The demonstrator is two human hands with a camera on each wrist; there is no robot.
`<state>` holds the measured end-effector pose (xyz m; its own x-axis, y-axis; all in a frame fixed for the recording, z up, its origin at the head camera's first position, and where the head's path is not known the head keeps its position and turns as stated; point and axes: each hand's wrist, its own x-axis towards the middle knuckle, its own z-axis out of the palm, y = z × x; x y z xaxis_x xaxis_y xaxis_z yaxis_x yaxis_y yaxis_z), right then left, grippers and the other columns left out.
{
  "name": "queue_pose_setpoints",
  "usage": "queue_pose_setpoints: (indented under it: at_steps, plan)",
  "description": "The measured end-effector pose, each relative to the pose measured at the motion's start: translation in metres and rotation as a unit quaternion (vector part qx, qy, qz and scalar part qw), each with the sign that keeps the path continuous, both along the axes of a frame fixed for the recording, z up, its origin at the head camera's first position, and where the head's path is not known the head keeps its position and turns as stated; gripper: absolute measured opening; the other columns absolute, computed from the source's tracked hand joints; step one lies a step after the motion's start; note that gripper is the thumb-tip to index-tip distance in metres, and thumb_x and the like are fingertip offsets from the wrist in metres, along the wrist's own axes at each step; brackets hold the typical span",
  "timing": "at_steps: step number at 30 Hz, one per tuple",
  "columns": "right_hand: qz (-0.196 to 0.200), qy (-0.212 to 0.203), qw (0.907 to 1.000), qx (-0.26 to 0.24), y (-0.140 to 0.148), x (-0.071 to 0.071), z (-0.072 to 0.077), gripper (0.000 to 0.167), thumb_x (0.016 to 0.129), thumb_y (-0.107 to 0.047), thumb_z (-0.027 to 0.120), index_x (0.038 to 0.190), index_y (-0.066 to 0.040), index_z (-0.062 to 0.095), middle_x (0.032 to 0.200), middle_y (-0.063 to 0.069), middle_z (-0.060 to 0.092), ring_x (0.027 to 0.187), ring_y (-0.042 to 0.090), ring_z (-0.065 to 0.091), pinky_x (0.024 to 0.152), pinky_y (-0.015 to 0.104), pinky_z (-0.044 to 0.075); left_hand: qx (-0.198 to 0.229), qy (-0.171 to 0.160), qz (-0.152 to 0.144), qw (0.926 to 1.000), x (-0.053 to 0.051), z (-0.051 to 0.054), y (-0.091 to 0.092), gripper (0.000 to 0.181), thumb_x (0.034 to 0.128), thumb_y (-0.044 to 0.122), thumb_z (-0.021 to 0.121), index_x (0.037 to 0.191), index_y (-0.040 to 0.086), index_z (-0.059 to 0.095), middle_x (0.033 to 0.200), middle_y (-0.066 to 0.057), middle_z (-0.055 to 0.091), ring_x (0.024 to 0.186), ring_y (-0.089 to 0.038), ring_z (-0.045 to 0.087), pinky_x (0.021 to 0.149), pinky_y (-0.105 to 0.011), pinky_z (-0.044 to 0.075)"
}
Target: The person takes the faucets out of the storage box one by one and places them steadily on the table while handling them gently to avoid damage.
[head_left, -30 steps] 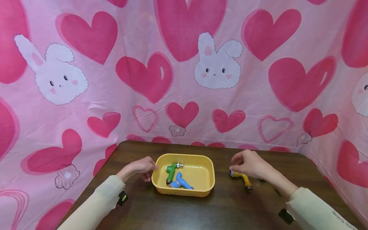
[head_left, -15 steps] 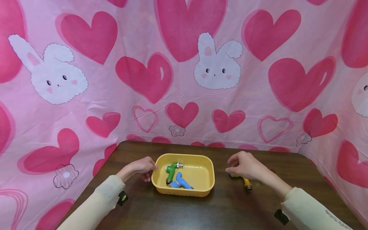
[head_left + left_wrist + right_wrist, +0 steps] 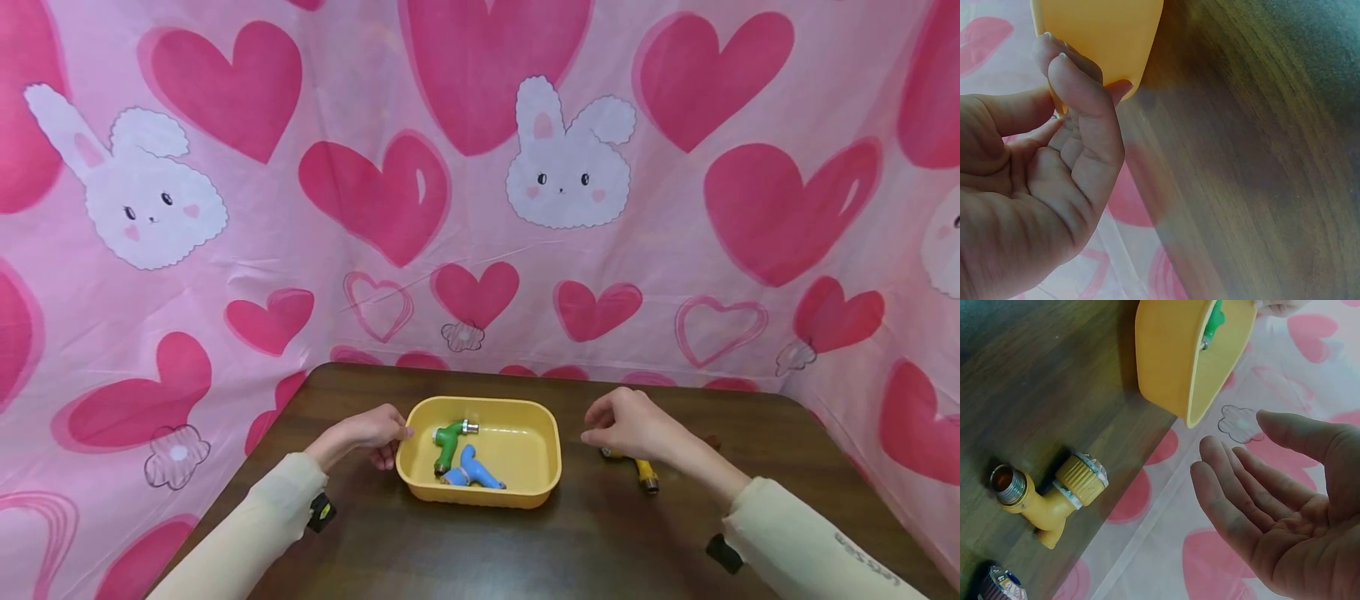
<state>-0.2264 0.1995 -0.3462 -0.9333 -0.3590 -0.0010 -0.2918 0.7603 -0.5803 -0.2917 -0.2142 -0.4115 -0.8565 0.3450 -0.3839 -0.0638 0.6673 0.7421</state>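
My left hand pinches the left rim of a yellow plastic basin; the left wrist view shows thumb and fingers on either side of that rim. Inside the basin lie a green faucet with a metal outlet and a blue faucet, side by side. My right hand hovers to the right of the basin, fingers loosely bent and holding nothing. Partly hidden beneath it in the head view, a yellow faucet lies on the table with its threaded end and ribbed knob showing.
The brown wooden table carries everything. Another dark, ribbed piece is cut off at the right wrist view's corner. A pink cloth with hearts and rabbits hangs behind the table and at both sides.
My right hand has moved a little to the left, toward the basin, with nothing in it. My left hand, the basin and the faucets stay put.
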Motion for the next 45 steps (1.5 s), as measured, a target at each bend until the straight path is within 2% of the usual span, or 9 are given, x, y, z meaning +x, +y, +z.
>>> queue_pose_setpoints:
  at_steps: [8,18,26,36,45]
  plan:
    - [0.002,0.003,1.0,0.0,-0.011,-0.004,0.001,0.024,0.087,-0.018,0.087,0.101,0.0,0.078,0.086,0.0,0.074,0.079,0.016,0.068,0.074,0.039,0.062,-0.003,0.0,-0.001,1.0,0.0,0.0,-0.001,0.029,0.1086,0.01,0.054,0.092,-0.007,0.071,0.061,-0.008,0.06,0.047,-0.014,0.057,0.051,-0.029,0.057]
    - [-0.007,-0.011,0.9999,0.002,-0.021,-0.008,0.001,0.014,0.088,-0.017,0.086,0.094,-0.007,0.08,0.079,-0.002,0.072,0.07,0.015,0.064,0.067,0.033,0.06,-0.003,0.003,0.001,1.0,-0.001,0.0,0.0,0.03,0.1088,0.01,0.054,0.092,-0.007,0.071,0.06,-0.008,0.059,0.047,-0.014,0.057,0.05,-0.028,0.056]
    - [0.003,-0.019,0.9998,-0.009,-0.03,-0.01,-0.003,0.008,0.088,-0.013,0.085,0.088,-0.008,0.079,0.073,-0.001,0.071,0.066,0.014,0.066,0.065,0.032,0.06,-0.002,0.003,-0.002,1.0,0.003,0.0,0.001,0.03,0.1086,0.01,0.054,0.09,-0.008,0.07,0.059,-0.007,0.059,0.047,-0.013,0.057,0.049,-0.027,0.056]
    - [0.002,-0.025,0.9996,-0.011,-0.043,-0.015,-0.005,0.01,0.088,-0.014,0.086,0.085,-0.01,0.078,0.072,-0.002,0.07,0.063,0.015,0.064,0.061,0.031,0.06,0.002,0.001,0.001,1.0,0.003,0.002,0.0,0.029,0.1084,0.01,0.055,0.09,-0.008,0.07,0.061,-0.007,0.058,0.047,-0.013,0.056,0.05,-0.027,0.056]
    - [0.004,-0.026,0.9996,0.012,-0.055,-0.02,-0.011,0.015,0.088,-0.014,0.086,0.078,-0.012,0.075,0.071,-0.003,0.066,0.064,0.014,0.059,0.06,0.03,0.055,-0.003,0.001,0.006,1.0,0.001,0.001,0.001,0.029,0.1085,0.01,0.055,0.09,-0.007,0.07,0.061,-0.007,0.059,0.047,-0.014,0.057,0.049,-0.027,0.056]
